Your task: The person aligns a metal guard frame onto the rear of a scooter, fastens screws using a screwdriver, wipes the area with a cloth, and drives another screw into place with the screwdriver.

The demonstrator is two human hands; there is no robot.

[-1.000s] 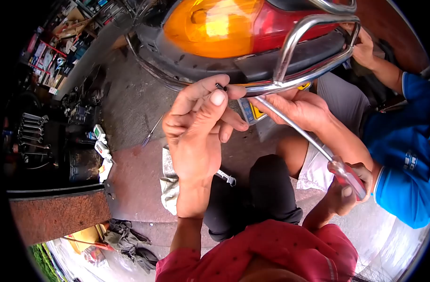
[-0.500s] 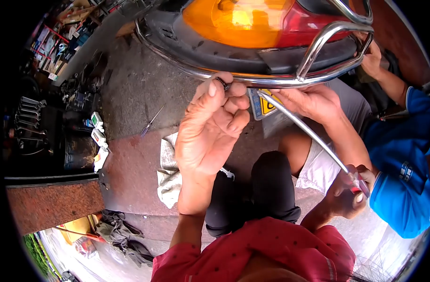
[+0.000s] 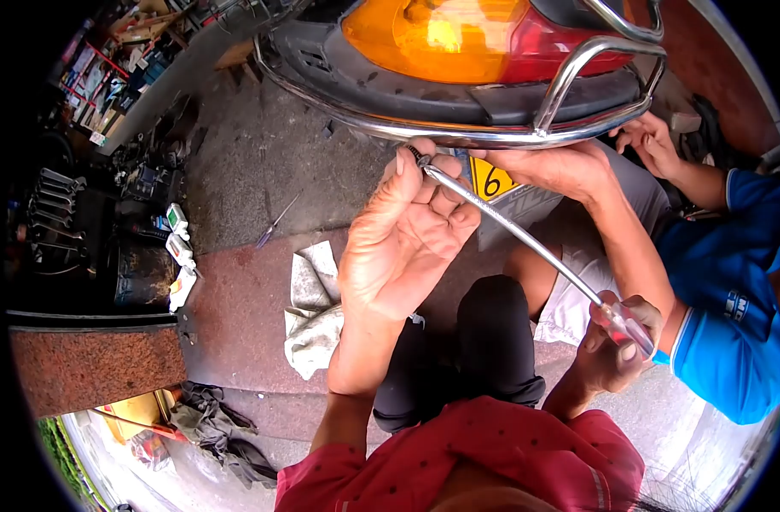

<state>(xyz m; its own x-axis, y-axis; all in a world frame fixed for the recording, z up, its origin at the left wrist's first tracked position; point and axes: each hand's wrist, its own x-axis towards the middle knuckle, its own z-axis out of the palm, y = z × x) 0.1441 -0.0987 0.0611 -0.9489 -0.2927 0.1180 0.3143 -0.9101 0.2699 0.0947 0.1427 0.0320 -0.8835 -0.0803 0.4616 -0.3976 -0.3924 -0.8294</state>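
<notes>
Between the thumb and fingertips of my left hand is a small dark screw, close under the chrome rail of a motorbike's tail. My right hand is wrapped round the clear and red handle of a long screwdriver. Its shaft slants up to the left, and the tip meets the screw at my left fingertips. Above both hands is the orange and red tail light. A yellow number plate shows behind the screwdriver, partly covered.
A co-worker in a blue shirt sits at the right, with one hand under the tail and the other hand near the rail's end. On the floor lie a stained cloth and another screwdriver. Several wrenches are at the left.
The screwdriver's tip has moved left, from near the number plate to the screw. My left hand has shifted slightly right. The co-worker's far hand has come down off the chrome rail.
</notes>
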